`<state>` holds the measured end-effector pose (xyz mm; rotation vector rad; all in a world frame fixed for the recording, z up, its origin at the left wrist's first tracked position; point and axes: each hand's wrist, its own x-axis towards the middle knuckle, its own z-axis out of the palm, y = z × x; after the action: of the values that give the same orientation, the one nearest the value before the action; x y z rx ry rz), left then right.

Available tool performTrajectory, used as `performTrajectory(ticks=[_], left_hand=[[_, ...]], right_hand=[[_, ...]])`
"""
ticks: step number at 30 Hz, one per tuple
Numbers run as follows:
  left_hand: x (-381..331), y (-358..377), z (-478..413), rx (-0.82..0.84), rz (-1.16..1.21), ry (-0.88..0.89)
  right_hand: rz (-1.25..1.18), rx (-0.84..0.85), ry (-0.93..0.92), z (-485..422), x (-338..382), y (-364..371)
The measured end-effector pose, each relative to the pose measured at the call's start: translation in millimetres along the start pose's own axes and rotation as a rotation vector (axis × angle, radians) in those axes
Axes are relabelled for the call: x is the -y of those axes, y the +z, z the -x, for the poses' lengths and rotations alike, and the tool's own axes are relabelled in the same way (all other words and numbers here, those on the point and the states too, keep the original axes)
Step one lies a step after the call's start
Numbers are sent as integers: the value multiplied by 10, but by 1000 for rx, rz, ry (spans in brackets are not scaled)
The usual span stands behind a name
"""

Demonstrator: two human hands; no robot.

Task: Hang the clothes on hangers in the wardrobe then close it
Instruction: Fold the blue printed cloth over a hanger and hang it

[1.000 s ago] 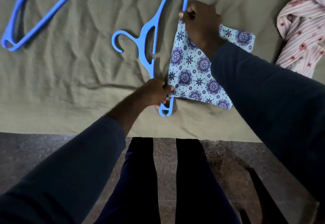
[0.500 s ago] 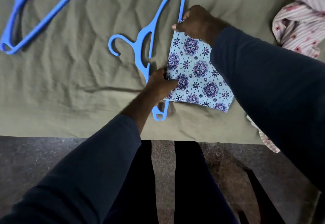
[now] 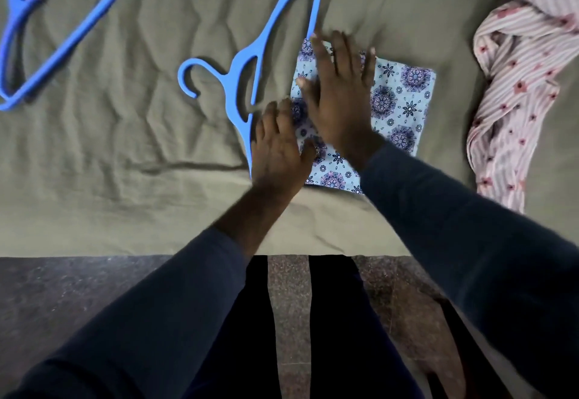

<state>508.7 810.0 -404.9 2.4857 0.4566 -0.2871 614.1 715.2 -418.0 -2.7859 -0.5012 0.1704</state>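
Observation:
A light blue cloth with a dark floral print lies folded flat on the olive bed sheet. Its left side covers the bar of a blue plastic hanger, whose hook points left. My right hand presses flat on the cloth with straight, spread fingers. My left hand lies flat on the cloth's lower left part, over the hanger's near end. Neither hand grips anything.
A second blue hanger lies at the far left of the bed. A pink striped garment is heaped at the right. The bed's near edge runs across the middle, with dark stone floor and my legs below it.
Both hands have let go of the cloth's corners and now lie flat on it. The cloth is spread squarer across the hanger bar than before.

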Motion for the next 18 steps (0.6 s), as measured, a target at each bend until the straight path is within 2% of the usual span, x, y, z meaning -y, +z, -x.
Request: performTrajectory(ticks=[5,8,10,11,13,15,17,18], left_hand=[[325,183,39,64,-345,274],[422,156,24,67,-347,326],[377,103,39,46,-272,344],[355,58,52,22,-223,341],[329,-53,88,-102,-144,215],[308,-141,125,-240,-4,-86],[300,-189,143,-268,206,-371],[309,-209,137,-237,300,-490]], right_hand=[[159,174,-41,632,-608,71],[178,105,167,585,-967,-50],[100,92,328,533,-1105,-155],[61,88,348,523,-1129,-194],[-11,59,363,527,-1090,-277],[-57,30,428,553,-1003,-347],[-34,2,422,575,-882,-400],[-48,-5,356,560,-798,-403]])
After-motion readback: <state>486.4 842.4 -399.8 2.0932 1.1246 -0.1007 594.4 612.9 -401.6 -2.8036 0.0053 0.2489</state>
